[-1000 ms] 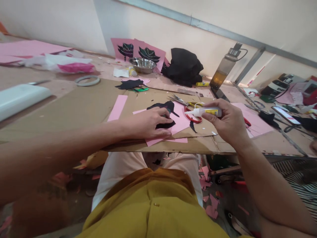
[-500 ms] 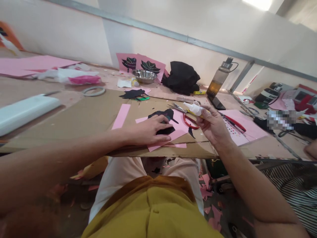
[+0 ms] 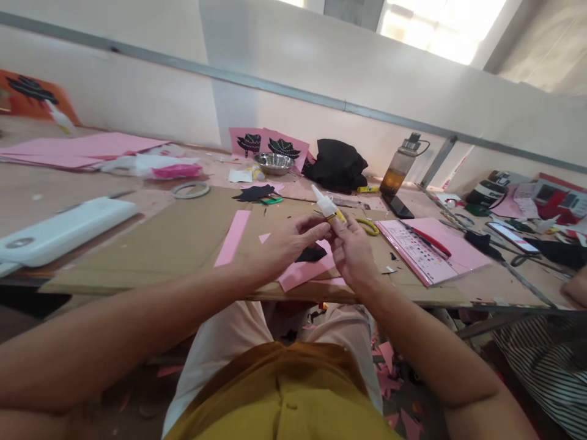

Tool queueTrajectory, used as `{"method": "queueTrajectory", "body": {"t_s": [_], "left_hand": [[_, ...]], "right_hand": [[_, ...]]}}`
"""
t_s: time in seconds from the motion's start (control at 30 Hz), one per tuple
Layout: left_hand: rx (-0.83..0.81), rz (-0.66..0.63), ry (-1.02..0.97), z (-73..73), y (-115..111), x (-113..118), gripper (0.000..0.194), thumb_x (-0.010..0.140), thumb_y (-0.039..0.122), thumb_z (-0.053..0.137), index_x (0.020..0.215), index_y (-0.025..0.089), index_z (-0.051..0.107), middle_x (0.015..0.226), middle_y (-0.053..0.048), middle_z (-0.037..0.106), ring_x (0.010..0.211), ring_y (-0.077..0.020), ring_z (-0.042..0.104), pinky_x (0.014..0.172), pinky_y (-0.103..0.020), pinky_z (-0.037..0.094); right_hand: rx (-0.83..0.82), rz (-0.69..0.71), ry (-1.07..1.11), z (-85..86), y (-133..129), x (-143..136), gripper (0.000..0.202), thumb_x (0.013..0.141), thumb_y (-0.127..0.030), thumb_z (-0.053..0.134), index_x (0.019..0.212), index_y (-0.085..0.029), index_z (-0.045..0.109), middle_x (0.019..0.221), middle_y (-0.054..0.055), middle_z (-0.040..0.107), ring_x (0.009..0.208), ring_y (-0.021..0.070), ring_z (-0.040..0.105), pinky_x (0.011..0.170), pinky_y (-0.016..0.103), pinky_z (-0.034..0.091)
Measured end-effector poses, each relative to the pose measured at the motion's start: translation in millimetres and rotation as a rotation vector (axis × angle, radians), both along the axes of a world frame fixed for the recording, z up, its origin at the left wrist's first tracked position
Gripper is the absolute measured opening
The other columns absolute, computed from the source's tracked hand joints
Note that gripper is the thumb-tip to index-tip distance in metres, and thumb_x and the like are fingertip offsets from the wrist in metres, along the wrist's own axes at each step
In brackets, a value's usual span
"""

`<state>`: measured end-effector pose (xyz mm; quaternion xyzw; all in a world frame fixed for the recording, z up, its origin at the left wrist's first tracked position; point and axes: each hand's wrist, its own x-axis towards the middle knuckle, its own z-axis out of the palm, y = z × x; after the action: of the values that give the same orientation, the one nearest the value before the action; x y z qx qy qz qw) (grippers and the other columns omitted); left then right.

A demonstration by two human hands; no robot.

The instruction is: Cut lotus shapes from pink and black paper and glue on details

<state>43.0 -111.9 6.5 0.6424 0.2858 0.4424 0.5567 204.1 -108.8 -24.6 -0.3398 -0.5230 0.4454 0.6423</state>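
A small glue bottle [image 3: 331, 209] with a white nozzle and yellow label points up and slightly left above the table. My right hand [image 3: 352, 247] is closed round its lower part. Against the bottle's left side, my left hand [image 3: 293, 241] has its thumb and fingers pinched together. Beneath my hands a black cut-out piece [image 3: 312, 252] lies on pink paper [image 3: 296, 276], partly covered. Just right of the bottle shows a yellow scissors handle [image 3: 368, 227]; my hands hide most of the scissors.
Cardboard [image 3: 174, 238] covers the tabletop. Leftward are a white case [image 3: 68, 229] and a tape roll [image 3: 191, 190]. A steel bowl [image 3: 274, 164], black cloth [image 3: 339, 165] and drink bottle [image 3: 401, 165] stand behind. A printed sheet [image 3: 413, 247] with a red cutter [image 3: 431, 241] lies right.
My left hand has lifted off the black piece and come to the glue bottle. My right hand has brought the bottle leftward, turning its nozzle upward. The head view has tilted up.
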Motion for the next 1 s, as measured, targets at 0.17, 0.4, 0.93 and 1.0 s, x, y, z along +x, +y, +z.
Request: {"method": "queueTrajectory", "body": {"t_s": [0.17,0.4,0.93,1.0], "left_hand": [[-0.157,0.073,-0.276,-1.0,-0.2,16.0,0.049,0.075,0.059,0.091,0.102,0.019,0.081,0.106,-0.007,0.079,0.085,-0.0178,0.065,0.075,-0.029,0.053],[-0.031,0.123,-0.092,6.1,21.7,-9.4,0.047,0.071,0.057,0.094,0.096,0.019,0.083,0.1,-0.008,0.081,0.091,-0.0224,0.07,0.083,-0.033,0.056],[0.222,0.058,0.155,-7.9,44.3,-14.5,0.035,0.077,0.051,0.087,0.095,0.022,0.079,0.091,-0.004,0.076,0.084,-0.0231,0.065,0.081,-0.036,0.054],[0.217,0.076,0.127,-7.5,42.5,-15.8,0.039,0.078,0.052,0.086,0.101,0.022,0.08,0.097,-0.006,0.078,0.089,-0.0247,0.067,0.084,-0.037,0.054]], "right_hand": [[0.325,-0.303,-0.471,-0.3,-15.3,-21.3,0.046,0.1,-0.028,0.059,0.146,-0.021,0.066,0.148,0.017,0.065,0.142,0.0293,0.058,0.126,0.051,0.045],[0.412,-0.247,-0.585,15.2,-4.2,2.7,0.029,0.096,-0.028,0.066,0.12,-0.021,0.08,0.122,0.014,0.077,0.116,0.0283,0.074,0.106,0.047,0.061],[0.087,-0.128,-0.072,55.7,35.7,25.9,0.028,0.073,-0.04,0.092,0.089,-0.021,0.078,0.081,0.0,0.076,0.073,0.0141,0.072,0.073,0.03,0.065],[0.048,-0.115,-0.063,50.1,36.9,24.5,0.033,0.073,-0.044,0.093,0.09,-0.021,0.077,0.081,0.0,0.076,0.071,0.0138,0.071,0.071,0.031,0.065]]}}
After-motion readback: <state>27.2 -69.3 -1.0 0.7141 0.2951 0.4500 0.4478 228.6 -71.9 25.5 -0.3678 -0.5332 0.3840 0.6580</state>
